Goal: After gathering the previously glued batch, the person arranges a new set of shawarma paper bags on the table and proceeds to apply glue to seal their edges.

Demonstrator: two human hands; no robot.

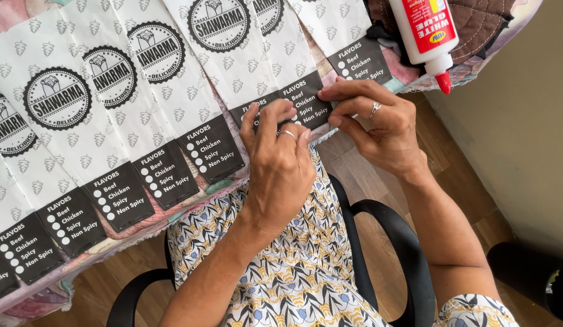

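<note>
Several long white paper sleeves with round black emblems and black lower ends lie side by side on a table. My left hand presses its fingers on the black end of one sleeve at the table's edge. My right hand pinches the same sleeve's lower right corner. Both hands wear a ring. Neighbouring sleeves lie to the left.
A white glue bottle with a red label and red tip lies tilted at the top right, on dark brown quilted fabric. Below are my patterned dress, a black chair's armrests, a wooden floor and a wall at right.
</note>
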